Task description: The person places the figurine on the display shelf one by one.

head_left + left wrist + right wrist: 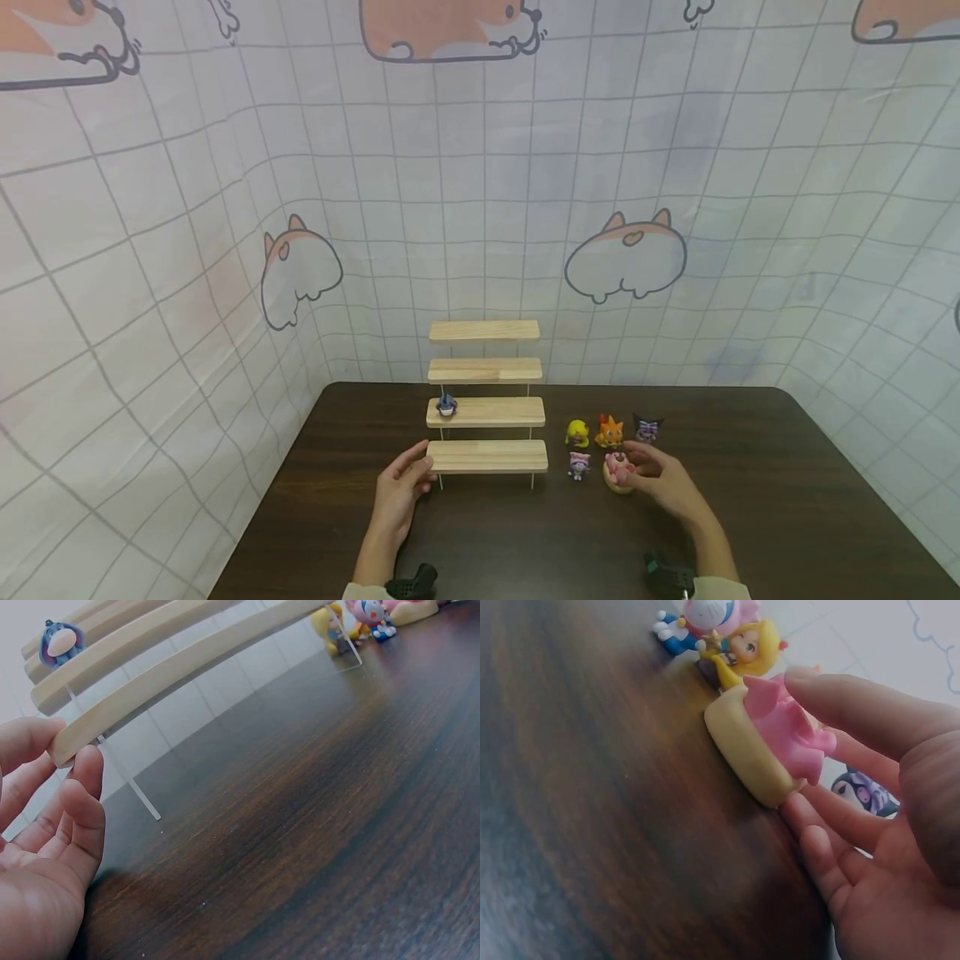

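Stocking of a four-tier wooden stand (485, 368), apparently at an early stage. One blue figure (447, 405) stands at the left end of the second tier from the bottom; the other three tiers bear no figure. Five figures are off the stand, to its right: a yellow figure (577, 434), an orange figure (611, 433) and a black-and-purple figure (647, 430) in the rear row on the dark surface (525, 542), with a small pink-and-blue figure (578, 467) and a pink figure (617, 467) in front. The right hand (667, 482) holds the pink figure between thumb and fingers, near its tan base (739, 742); whether the base touches the surface cannot be told. The left hand (401, 490) pinches the left end of the lowest tier (487, 451), thumb above, fingers below. Shelving these five seems to be what is left.
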The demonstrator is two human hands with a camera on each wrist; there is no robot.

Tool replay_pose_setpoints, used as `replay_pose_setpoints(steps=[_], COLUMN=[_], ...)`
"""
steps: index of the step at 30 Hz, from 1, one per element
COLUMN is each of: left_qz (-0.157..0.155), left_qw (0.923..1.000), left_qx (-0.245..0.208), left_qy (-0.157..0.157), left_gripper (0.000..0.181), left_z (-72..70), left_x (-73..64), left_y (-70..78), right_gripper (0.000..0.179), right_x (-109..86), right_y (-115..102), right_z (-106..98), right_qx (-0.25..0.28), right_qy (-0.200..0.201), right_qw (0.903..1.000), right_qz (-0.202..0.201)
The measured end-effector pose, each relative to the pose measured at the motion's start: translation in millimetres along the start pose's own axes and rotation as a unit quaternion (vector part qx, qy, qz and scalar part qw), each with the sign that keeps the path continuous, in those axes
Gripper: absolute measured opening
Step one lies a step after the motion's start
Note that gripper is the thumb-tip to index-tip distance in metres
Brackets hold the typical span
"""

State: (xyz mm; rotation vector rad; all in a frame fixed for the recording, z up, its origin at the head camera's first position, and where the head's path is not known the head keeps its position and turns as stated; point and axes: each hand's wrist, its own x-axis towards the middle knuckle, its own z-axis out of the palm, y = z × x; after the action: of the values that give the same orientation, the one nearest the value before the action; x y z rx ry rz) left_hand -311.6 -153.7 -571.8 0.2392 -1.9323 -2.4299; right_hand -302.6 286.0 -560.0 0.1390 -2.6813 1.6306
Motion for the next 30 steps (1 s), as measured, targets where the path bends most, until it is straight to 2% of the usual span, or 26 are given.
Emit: replay_pose_setpoints(steps=[12, 19, 30], left_qz=[0.0, 0.004, 0.012], left_qw=[1.0, 1.0, 0.9999], left_qx=[0.001, -0.001, 0.004], left_qy=[-0.001, -0.007, -0.004], left_gripper=[0.051, 0.051, 0.052], left_z=[-0.6, -0.4, -1.4], left_x=[0.3, 0.9, 2.0], left_y=[-0.5, -0.6, -3.5], right_gripper=[0.066, 0.069, 0.061], right_x=[0.7, 1.7, 3.1], right_y=[2.5, 4.5, 6.6], right_z=[2.5, 1.9, 3.5], right_qx=[-0.01, -0.026, -0.018], right_qy=[-0.014, -0.01, -0.002], right_qw=[0.9998, 0.9996, 0.9998], right_qz=[-0.011, 0.002, -0.012])
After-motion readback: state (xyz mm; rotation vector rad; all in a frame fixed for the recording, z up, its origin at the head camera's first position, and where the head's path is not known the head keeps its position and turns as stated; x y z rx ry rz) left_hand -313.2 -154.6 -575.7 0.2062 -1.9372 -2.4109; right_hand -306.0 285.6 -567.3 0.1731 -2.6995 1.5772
